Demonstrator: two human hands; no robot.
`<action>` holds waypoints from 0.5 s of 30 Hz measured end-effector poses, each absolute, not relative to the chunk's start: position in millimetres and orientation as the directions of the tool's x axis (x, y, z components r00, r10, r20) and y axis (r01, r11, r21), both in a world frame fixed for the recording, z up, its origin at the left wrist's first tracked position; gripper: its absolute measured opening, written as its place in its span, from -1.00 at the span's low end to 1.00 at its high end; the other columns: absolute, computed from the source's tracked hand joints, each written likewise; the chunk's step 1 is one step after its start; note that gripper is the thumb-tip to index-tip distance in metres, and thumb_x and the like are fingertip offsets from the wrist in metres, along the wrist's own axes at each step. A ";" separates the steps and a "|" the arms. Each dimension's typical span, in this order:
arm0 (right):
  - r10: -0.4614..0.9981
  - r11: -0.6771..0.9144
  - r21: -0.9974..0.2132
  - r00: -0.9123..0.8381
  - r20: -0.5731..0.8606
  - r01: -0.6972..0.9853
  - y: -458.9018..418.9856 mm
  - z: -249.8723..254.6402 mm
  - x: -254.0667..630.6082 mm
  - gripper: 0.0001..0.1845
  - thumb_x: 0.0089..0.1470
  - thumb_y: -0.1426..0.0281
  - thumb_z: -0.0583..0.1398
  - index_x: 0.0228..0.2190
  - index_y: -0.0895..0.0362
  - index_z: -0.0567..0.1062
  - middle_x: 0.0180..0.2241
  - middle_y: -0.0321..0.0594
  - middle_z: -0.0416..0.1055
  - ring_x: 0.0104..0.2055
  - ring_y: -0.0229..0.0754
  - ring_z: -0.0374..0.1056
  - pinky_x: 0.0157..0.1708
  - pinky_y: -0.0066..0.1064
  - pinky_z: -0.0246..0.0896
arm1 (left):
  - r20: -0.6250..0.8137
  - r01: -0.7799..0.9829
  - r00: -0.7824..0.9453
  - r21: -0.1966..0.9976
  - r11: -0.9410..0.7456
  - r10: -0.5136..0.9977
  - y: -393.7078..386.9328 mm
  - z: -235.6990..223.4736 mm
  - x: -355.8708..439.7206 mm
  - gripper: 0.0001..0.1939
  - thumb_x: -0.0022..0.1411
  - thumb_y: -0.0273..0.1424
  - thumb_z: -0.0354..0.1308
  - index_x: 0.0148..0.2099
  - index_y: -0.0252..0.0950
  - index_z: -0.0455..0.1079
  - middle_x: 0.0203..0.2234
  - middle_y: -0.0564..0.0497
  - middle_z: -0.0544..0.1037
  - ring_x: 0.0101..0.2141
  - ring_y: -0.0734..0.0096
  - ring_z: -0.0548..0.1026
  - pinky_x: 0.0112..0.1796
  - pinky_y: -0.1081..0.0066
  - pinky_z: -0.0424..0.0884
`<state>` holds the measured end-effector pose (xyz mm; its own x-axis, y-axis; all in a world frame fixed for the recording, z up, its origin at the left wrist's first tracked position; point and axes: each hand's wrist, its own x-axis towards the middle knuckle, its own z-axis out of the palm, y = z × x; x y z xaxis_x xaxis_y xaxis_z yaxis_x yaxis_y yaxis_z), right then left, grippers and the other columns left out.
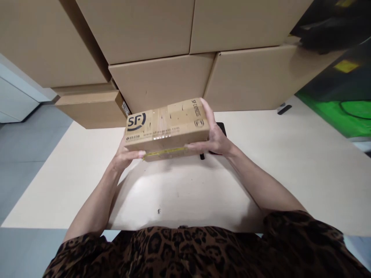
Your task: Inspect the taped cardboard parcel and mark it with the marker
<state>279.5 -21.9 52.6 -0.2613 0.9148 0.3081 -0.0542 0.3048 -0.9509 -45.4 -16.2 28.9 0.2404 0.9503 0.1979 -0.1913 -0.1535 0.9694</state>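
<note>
cardboard box (169, 125) | both hands' grip (171, 148): clasping its opposite ends | above table (179, 193)

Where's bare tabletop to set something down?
Pale tabletop bare outside left forearm and right forearm; between them, only dark specks. Crowded: brown cardboard cartons along far edge; held SF-printed cardboard box mid-table, black objects by right hand.

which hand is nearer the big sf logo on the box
Left. The left hand holds the end of the box right beside the big SF logo; the right hand holds the opposite end, across the taped middle.
</note>
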 end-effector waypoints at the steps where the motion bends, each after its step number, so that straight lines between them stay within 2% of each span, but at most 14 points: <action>1: 0.917 0.281 -0.955 -0.269 0.296 -0.093 -20.2 48.1 278.3 0.44 -0.32 -0.04 0.60 0.47 -0.24 0.05 0.47 -0.17 0.20 0.54 0.23 0.09 0.50 0.20 0.04 | 0.192 -0.220 0.207 0.965 -0.146 0.959 -16.8 31.3 -41.0 -0.19 -0.23 -0.18 0.64 0.11 -0.23 0.53 -0.07 -0.16 0.74 0.06 -0.21 0.68 -0.01 0.02 0.70; 4: 0.930 0.175 -0.950 -0.274 0.246 -0.260 -16.3 36.3 272.8 0.26 -0.18 -0.18 0.47 0.44 -0.24 0.11 0.40 -0.19 0.32 0.49 0.15 0.20 0.49 0.16 0.04 | 0.122 -0.275 0.114 0.957 -0.086 0.986 -16.9 35.8 -30.3 -0.30 -0.12 0.03 0.56 0.00 -0.24 0.57 -0.19 -0.13 0.77 0.10 -0.25 0.66 0.09 -0.03 0.66; 7: 0.940 0.093 -0.937 -0.282 0.195 -0.337 -17.8 35.0 267.1 0.17 -0.16 -0.16 0.46 0.39 -0.21 0.19 0.38 -0.17 0.36 0.46 0.12 0.26 0.49 0.14 0.05 | 0.083 -0.283 0.130 0.958 -0.043 0.988 -16.2 36.3 -25.5 -0.37 0.03 0.16 0.45 -0.07 -0.24 0.58 -0.18 -0.13 0.77 0.15 -0.24 0.64 0.13 -0.02 0.65; 11: 0.965 -0.008 -0.948 -0.250 0.076 -0.319 -19.7 41.3 264.6 0.04 -0.17 -0.10 0.47 0.30 -0.21 0.30 0.28 -0.22 0.48 0.36 0.16 0.39 0.41 0.19 0.21 | 0.114 -0.274 0.172 0.960 -0.064 0.978 -17.6 36.6 -21.0 -0.26 0.16 0.30 0.30 0.08 -0.20 0.55 -0.04 -0.15 0.74 0.22 -0.20 0.59 0.15 0.00 0.64; 15: 0.986 -0.064 -0.937 -0.164 -0.007 -0.344 -14.6 43.5 266.0 -0.23 -0.12 -0.11 0.42 0.10 -0.15 0.47 0.16 -0.21 0.58 0.32 0.23 0.42 0.32 0.21 0.35 | 0.116 -0.257 0.262 0.965 -0.047 0.958 -20.0 40.8 -15.2 -0.06 0.13 0.44 0.18 0.25 -0.17 0.49 0.06 -0.18 0.70 0.25 -0.21 0.57 0.15 -0.04 0.62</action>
